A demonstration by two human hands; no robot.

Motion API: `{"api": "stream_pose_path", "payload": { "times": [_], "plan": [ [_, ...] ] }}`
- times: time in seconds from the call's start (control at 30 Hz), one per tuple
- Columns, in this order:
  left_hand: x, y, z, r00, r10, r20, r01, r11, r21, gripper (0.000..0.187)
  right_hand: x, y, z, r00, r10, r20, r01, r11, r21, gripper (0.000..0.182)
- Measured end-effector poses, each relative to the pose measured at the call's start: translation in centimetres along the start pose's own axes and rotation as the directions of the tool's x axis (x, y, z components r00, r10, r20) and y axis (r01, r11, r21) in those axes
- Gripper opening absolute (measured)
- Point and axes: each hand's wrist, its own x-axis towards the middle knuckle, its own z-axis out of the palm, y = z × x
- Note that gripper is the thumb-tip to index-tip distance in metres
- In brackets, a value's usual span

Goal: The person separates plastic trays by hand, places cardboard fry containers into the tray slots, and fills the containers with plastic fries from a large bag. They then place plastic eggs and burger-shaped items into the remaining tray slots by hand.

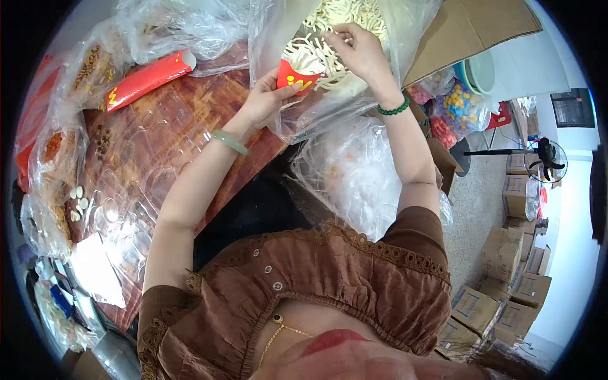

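Observation:
My left hand [271, 100] is closed around a small red french fry carton [297, 81] with a yellow mark, held upright near the table's far edge. Pale fry-shaped sticks [305, 54] show at the carton's mouth and just behind it. My right hand [361, 54] hovers to the carton's right, fingertips pinched together over the clear plastic bag [405, 31] of loose pale sticks [354, 14]. Whatever sits between those fingertips is too small to make out.
On the wood-patterned table [209, 117] lies a stack of flattened red cartons [152, 79]. Bags of small brown pieces [95, 66] and several pale discs [79, 204] are at the left. A large plastic bag [354, 174], cardboard boxes [503, 247] and a fan [548, 161] stand at the right.

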Motion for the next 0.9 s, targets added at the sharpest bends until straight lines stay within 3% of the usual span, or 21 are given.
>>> {"api": "stream_pose_path", "payload": {
  "times": [0.03,0.07,0.1,0.17,0.2,0.23,0.3,0.33,0.43,0.47,0.5,0.53,0.57,0.6,0.67,0.7,0.77,0.9],
  "plan": [
    [0.0,0.0,-0.1,1.000,0.001,0.001,-0.001,1.000,0.003,0.041,0.4,0.1,-0.4,0.968,0.242,0.068,-0.236,0.968,-0.088,0.039],
    [0.1,-0.2,-0.1,1.000,0.018,0.013,-0.018,1.000,0.018,0.041,0.5,1.4,0.2,0.929,0.316,0.192,-0.327,0.944,0.031,0.045],
    [0.2,-0.4,-0.2,0.999,0.036,0.028,-0.037,0.999,0.031,0.041,0.4,1.4,0.1,0.930,0.317,0.187,-0.328,0.944,0.031,0.045],
    [0.6,-0.9,-0.6,0.997,0.057,0.049,-0.061,0.996,0.072,0.041,0.2,1.4,0.0,0.841,0.348,0.414,-0.413,0.907,0.077,0.042],
    [0.6,-0.9,-0.6,0.995,0.077,0.065,-0.084,0.990,0.114,0.041,0.0,2.1,0.3,0.832,0.312,0.458,-0.440,0.875,0.204,0.034],
    [0.5,-0.9,-0.6,0.995,0.075,0.063,-0.082,0.990,0.114,0.041,-0.1,2.9,0.6,0.832,0.312,0.459,-0.441,0.874,0.205,0.034],
    [0.3,-0.8,-0.5,1.000,0.015,0.007,-0.016,0.999,0.050,0.041,-0.1,3.6,0.9,0.826,0.194,0.529,-0.458,0.777,0.431,0.022],
    [0.2,-0.6,-0.4,1.000,0.017,0.006,-0.017,0.999,0.050,0.041,-0.2,3.6,1.0,0.826,0.192,0.530,-0.457,0.778,0.431,0.022],
    [-0.1,-0.5,-0.3,1.000,0.006,0.006,-0.006,1.000,0.029,0.041,-0.4,3.8,1.2,0.891,0.133,0.434,-0.374,0.759,0.533,0.018],
    [0.0,-0.6,-0.4,1.000,-0.009,-0.016,0.010,1.000,0.026,0.041,0.0,4.8,1.4,0.966,0.106,0.237,-0.210,0.856,0.473,0.019],
    [0.0,-0.6,-0.3,0.999,-0.025,-0.037,0.026,0.999,0.022,0.041,0.2,4.3,1.3,0.998,0.045,0.035,-0.055,0.927,0.370,0.021],
    [-0.2,-0.6,-0.4,0.999,-0.026,-0.037,0.027,0.999,0.023,0.041,0.1,3.9,0.7,0.990,-0.109,-0.086,0.104,0.993,-0.063,0.021],
    [-0.4,-0.5,-0.4,0.999,-0.034,-0.026,0.035,0.999,0.039,0.041,0.1,3.4,0.5,0.990,-0.110,-0.087,0.105,0.993,-0.063,0.021],
    [-0.6,-0.4,-0.3,0.999,-0.041,-0.016,0.042,0.998,0.056,0.042,-0.1,1.9,0.3,0.954,-0.298,-0.027,0.294,0.951,-0.094,0.021],
    [-1.5,0.2,0.3,0.999,-0.039,-0.004,0.039,0.998,0.050,0.042,-0.5,-0.2,0.8,0.783,-0.620,0.042,0.622,0.780,-0.076,0.016],
    [-1.8,0.6,0.6,0.999,-0.032,0.011,0.032,0.998,0.047,0.042,-0.5,-0.5,1.1,0.780,-0.624,0.043,0.625,0.777,-0.073,0.016],
    [-2.3,1.0,0.6,0.999,-0.027,-0.038,0.030,0.997,0.070,0.042,-0.4,-1.2,2.0,0.748,-0.633,0.198,0.662,0.733,-0.158,0.010],
    [-4.5,2.4,0.1,0.991,0.045,-0.128,-0.032,0.994,0.107,0.041,-0.5,-4.4,3.4,0.689,-0.675,0.266,0.725,0.635,-0.268,0.010]
  ]
}}
